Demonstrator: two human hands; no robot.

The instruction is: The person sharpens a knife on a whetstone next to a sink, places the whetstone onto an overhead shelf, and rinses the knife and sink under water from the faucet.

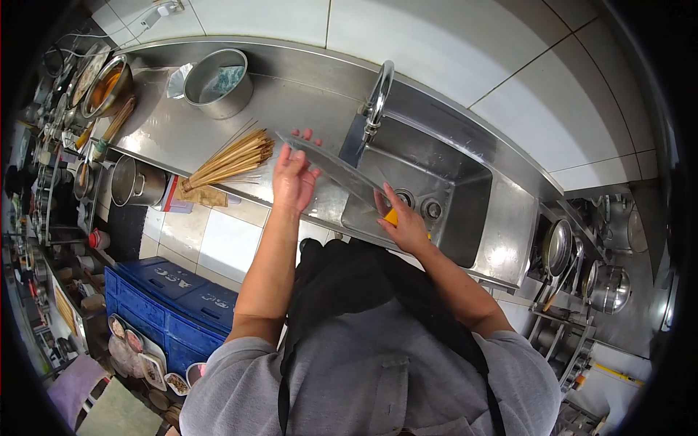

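A large knife [338,172] with a broad grey blade and a yellow handle is held slantwise over the sink's left edge. My right hand [407,225] is closed round the yellow handle. Near the tip, my left hand [294,178] has the blade between its thumb and its fingers, which are partly spread behind it. Left of that hand, a bundle of wooden skewers [236,158] lies on the steel counter [305,94], tips fanned towards the hand. Below the blade is the steel sink [465,196], with the curved tap [379,94] behind it.
A deep round pan [218,98] with a bluish cloth or pad stands at the counter's back left. Beyond it is a metal bowl [109,87] with orange contents. A pot [134,182] and blue crates [174,291] are at lower left; pans [556,247] hang at right.
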